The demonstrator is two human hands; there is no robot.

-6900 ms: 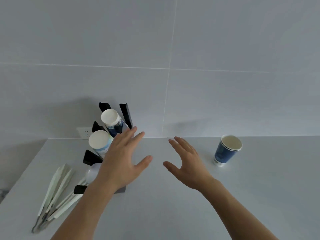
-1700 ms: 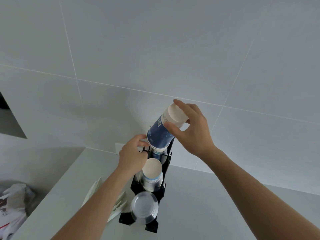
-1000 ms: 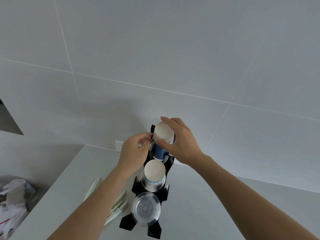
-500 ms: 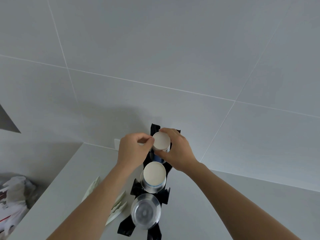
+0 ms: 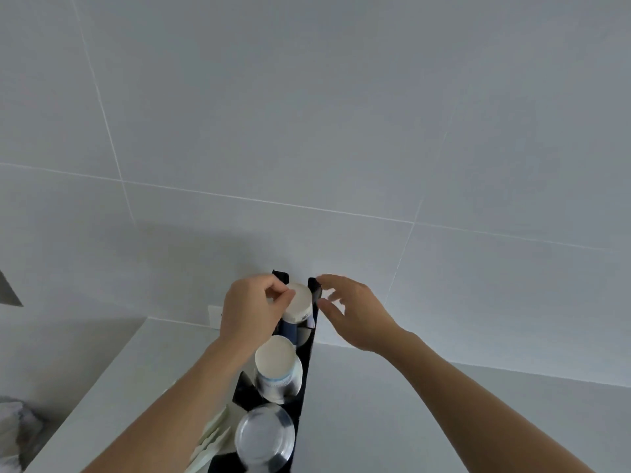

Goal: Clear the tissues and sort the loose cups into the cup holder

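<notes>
The black cup holder (image 5: 309,349) stands on the white counter against the tiled wall. Its far slot holds an upside-down stack of blue paper cups (image 5: 297,303) with a white base on top. My left hand (image 5: 251,310) is curled beside that stack, fingertips touching its top left edge. My right hand (image 5: 355,312) hovers just right of the holder, fingers spread and off the cup. The middle slot holds a stack of pale paper cups (image 5: 277,368). The near slot holds clear plastic cups (image 5: 264,438).
White paper-wrapped utensils (image 5: 213,442) lie on the counter (image 5: 392,421) left of the holder, partly under my left forearm. A crumpled white bag (image 5: 15,425) sits below the counter's left edge. A wall socket (image 5: 214,315) shows behind my left hand.
The blue cup has been pushed down onto the far stack. My right hand has let go of it and drawn back to the right, fingers opening. My left hand stays at the stack.
</notes>
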